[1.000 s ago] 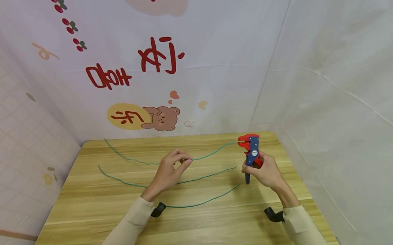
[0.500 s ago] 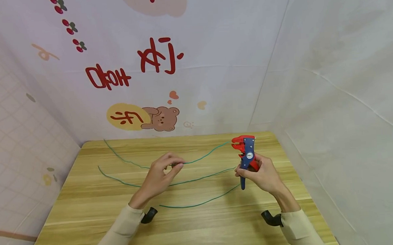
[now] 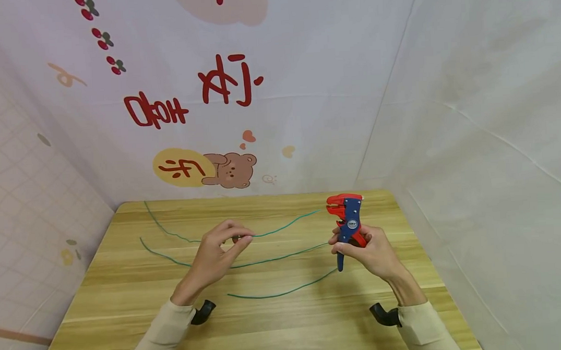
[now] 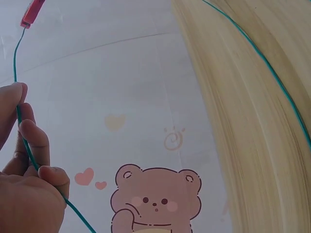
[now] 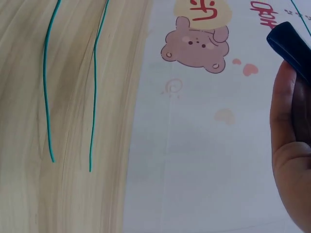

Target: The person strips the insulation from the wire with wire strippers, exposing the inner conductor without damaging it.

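My left hand point(image 3: 218, 251) pinches a green wire point(image 3: 283, 228) between thumb and fingers, above the table. In the left wrist view the same wire point(image 4: 30, 153) also runs behind some fingertips and across the palm. My right hand point(image 3: 375, 252) grips a red-and-blue wire stripper point(image 3: 351, 213) by its handles, head up, with the red jaws facing left. The wire's right end points at those jaws; in the left wrist view it appears right at the red tip point(image 4: 30, 17). The right wrist view shows only the dark blue handle end point(image 5: 291, 46) beside the fingers.
Two more green wires lie on the wooden table point(image 3: 292, 336): a long middle one point(image 3: 279, 258) and a shorter front one point(image 3: 281, 295). White printed sheeting point(image 3: 306, 116) stands behind the table and at both sides. A black curved piece point(image 3: 203, 312) sits at each wrist.
Both hands have shifted left, the left hand still pinching the wire and the right still holding the wire stripper. The wire and stripper travelled with them; the two other wires stay put.
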A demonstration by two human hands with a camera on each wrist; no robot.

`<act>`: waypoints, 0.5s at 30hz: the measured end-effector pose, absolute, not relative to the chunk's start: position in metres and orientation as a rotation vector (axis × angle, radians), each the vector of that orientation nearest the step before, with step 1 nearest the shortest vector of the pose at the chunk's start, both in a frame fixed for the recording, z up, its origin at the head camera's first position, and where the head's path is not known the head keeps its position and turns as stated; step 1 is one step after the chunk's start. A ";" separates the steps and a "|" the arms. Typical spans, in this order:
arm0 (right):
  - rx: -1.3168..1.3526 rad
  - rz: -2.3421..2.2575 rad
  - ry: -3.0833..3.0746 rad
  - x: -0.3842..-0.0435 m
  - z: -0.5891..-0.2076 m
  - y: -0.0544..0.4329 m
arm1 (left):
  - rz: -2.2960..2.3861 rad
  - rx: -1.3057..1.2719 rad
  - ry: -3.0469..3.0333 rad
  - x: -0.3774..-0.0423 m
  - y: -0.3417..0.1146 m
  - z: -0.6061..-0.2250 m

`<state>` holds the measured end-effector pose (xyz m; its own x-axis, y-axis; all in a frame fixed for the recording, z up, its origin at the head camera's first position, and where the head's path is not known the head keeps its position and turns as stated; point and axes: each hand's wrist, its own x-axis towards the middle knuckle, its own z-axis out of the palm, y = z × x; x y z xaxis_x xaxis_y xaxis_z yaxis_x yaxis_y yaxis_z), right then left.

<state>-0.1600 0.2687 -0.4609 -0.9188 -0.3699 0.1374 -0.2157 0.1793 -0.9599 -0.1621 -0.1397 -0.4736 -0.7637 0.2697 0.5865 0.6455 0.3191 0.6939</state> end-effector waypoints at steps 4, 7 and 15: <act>-0.645 -1.838 2.274 -0.161 -0.459 0.267 | -1.414 -0.798 -2.248 -0.162 -0.142 -0.471; -0.686 -1.835 2.196 -0.161 -0.456 0.266 | -1.416 -0.786 -2.262 -0.161 -0.145 -0.471; -0.814 -1.857 1.949 -0.160 -0.451 0.264 | -1.489 -0.779 -2.258 -0.161 -0.147 -0.468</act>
